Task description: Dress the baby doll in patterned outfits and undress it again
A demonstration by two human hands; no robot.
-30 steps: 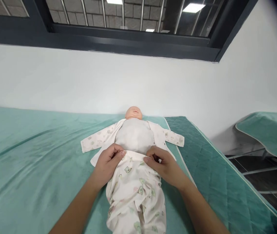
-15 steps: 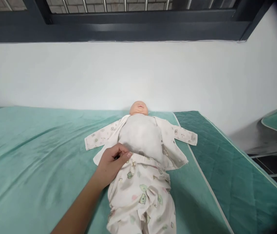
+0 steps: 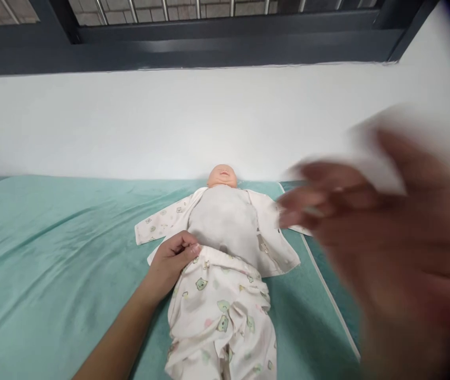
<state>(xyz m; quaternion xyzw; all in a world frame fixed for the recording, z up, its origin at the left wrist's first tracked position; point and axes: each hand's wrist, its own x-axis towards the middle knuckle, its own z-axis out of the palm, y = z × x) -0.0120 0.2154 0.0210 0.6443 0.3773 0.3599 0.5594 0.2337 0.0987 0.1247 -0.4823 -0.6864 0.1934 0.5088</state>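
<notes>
A baby doll (image 3: 222, 175) lies on its back, head toward the wall, with its pale grey torso bare. Its white printed jacket (image 3: 274, 248) is spread open at both sides, sleeves stretched outward. Patterned baby trousers (image 3: 225, 301) cover the lower body up to the waist. My left hand (image 3: 174, 261) pinches the trouser waistband at its left side, thumb and fingers closed on it. My right hand (image 3: 383, 221) is raised close to the camera at the right, above the jacket's right sleeve. Motion smears its fingers, and it hides part of that sleeve.
A light green cover (image 3: 58, 274) with folds lies under the doll. A darker green quilted strip (image 3: 341, 295) borders it on the right, partly behind my right hand. Behind stands a white wall (image 3: 137, 126), with a dark window frame (image 3: 225, 50) and metal bars above.
My right hand has come into view from the right, moving fast and close to the camera. My left hand stays on the waistband. The view has shifted slightly.
</notes>
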